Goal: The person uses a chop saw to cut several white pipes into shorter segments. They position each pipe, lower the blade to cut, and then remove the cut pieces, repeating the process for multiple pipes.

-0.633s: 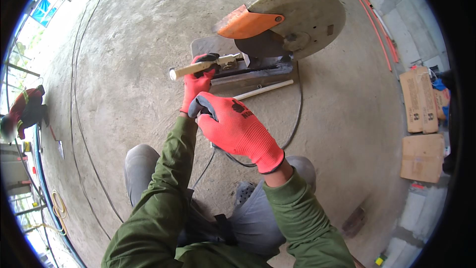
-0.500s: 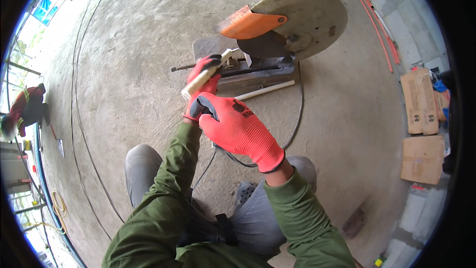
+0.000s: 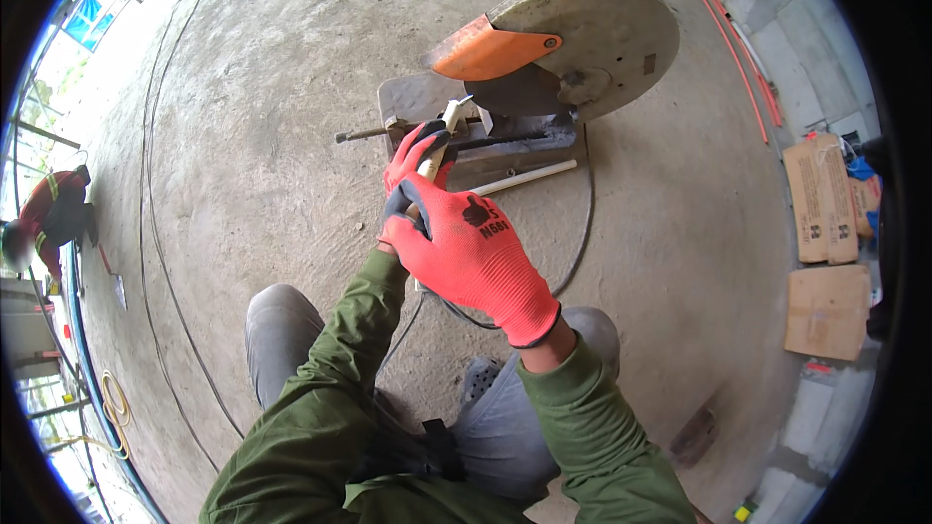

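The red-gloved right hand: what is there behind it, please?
Behind this red-gloved right hand, part of the red-gloved left hand shows, holding a slender cream-coloured stick. The rest of the left hand is mostly covered; I cannot tell where the stick's lower end is.

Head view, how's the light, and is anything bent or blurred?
In the head view, glare bleaches the upper left around the blue sheet, the block wall bows along the right rim, the co-worker's head looks smeared, and the right hand looks fairly sharp.
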Action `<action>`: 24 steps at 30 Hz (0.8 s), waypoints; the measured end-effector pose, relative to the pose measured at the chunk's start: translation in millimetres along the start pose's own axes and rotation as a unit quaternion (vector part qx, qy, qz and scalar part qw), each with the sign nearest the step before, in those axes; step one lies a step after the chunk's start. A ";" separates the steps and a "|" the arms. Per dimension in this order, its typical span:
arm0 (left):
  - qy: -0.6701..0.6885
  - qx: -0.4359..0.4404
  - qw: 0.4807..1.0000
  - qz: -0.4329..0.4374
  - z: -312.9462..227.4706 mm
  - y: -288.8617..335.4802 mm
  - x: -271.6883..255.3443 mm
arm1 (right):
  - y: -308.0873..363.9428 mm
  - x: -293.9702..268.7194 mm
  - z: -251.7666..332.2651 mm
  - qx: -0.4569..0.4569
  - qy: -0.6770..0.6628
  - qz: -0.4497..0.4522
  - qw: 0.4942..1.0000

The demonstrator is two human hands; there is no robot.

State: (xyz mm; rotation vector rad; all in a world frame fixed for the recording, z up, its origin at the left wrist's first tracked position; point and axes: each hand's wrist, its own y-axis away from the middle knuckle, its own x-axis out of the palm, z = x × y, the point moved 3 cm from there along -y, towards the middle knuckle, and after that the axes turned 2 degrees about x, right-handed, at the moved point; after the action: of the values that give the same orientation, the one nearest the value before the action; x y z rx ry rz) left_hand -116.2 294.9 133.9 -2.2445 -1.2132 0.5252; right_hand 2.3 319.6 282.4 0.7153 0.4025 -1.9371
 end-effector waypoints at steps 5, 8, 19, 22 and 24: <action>0.026 -0.059 0.996 0.058 29.1 12.1 1.0 | 2.6 -1.4 -4.9 0.048 0.107 -0.073 0.990; 0.018 -0.107 0.990 0.088 29.4 18.0 11.2 | 4.7 -0.9 -17.9 0.077 0.170 -0.048 0.981; -0.152 0.040 0.984 0.088 12.8 15.5 20.0 | -1.8 5.5 -55.7 0.090 0.167 -0.005 0.982; -0.173 0.051 0.980 0.086 13.7 15.7 21.6 | -3.4 4.4 -57.2 0.104 0.163 -0.008 0.981; -0.161 0.049 0.981 0.094 15.7 15.9 22.6 | -3.7 3.5 -57.0 0.106 0.161 0.000 0.981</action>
State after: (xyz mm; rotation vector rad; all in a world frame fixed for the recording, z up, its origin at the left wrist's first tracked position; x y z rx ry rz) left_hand -103.0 311.0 109.8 -2.2610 -1.1000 1.0331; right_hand 15.3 350.6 236.1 1.1744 0.3954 -1.8847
